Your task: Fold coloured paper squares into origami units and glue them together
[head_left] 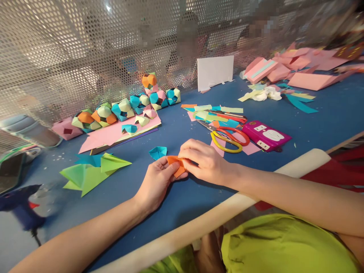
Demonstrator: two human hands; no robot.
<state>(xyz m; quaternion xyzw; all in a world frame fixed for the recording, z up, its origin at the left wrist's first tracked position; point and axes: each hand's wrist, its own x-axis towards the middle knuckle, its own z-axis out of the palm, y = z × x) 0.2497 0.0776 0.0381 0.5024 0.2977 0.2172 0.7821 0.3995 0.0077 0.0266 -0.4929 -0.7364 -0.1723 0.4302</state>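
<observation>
Fingers of both hands pinch an orange paper just above the blue table: the left hand grips its near edge, the right hand covers its far side. Beside them lies a blue fold; scissors rest beyond.

A small piece of orange paper, partly folded, is pinched between both hands just above the blue counter, close to its near edge and about midway along it. Its top is a flat folded band; a pointed corner juts down and toward the near edge. Fingers cover its right end, so its full shape cannot be told.
</observation>
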